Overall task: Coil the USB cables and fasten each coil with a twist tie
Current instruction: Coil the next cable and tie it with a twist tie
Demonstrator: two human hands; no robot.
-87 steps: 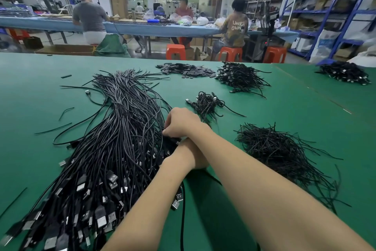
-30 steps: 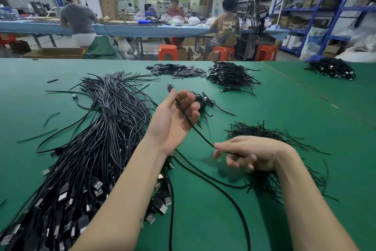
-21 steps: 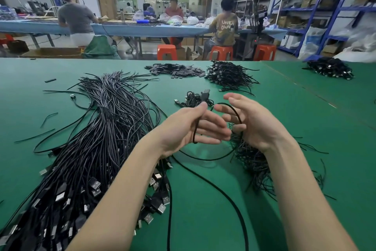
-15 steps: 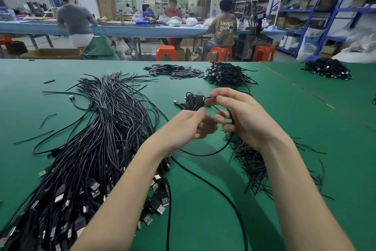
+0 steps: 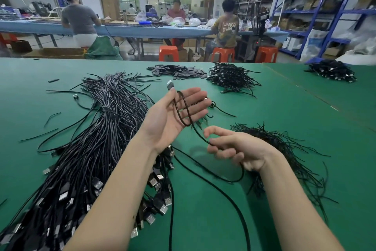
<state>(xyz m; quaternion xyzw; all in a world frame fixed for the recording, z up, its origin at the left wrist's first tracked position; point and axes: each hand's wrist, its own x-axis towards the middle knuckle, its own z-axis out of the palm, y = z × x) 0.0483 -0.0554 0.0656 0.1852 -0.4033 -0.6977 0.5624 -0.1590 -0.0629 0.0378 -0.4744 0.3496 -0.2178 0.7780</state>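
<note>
Above the green surface [image 5: 264, 108], just beside the big bundle of uncoiled USB cables [image 5: 91, 149], one cable [image 5: 184, 112] is being wound into a coil. The left hand [image 5: 173, 116] is held palm up with the fingers straight and spread, so its grip is open; the first loop of the cable lies across the fingers, and the plug end [image 5: 169, 85] stands out past the thumb, on the side away from the bundle's near plugs. Whether the thumb presses the cable cannot be told. The right hand [image 5: 238, 147] is seen to the right of the bundle, lower than the left hand, with its fingers curled around the running part of the cable, so its grip is closed on the cable. From there the free length drops to the surface and runs toward the near edge.

The step in hand is judged to be the coiling itself, with only one loop made. For the next move, the running part probably has to be carried up and laid over the left fingers again, and the loops kept equal. A twist tie is then needed; the pile of twist ties [image 5: 284, 149] lies to the right of the bundle, partly under the right hand. A heap of finished coils [image 5: 232, 75] is seen beyond the bundle, further to the right.
</note>
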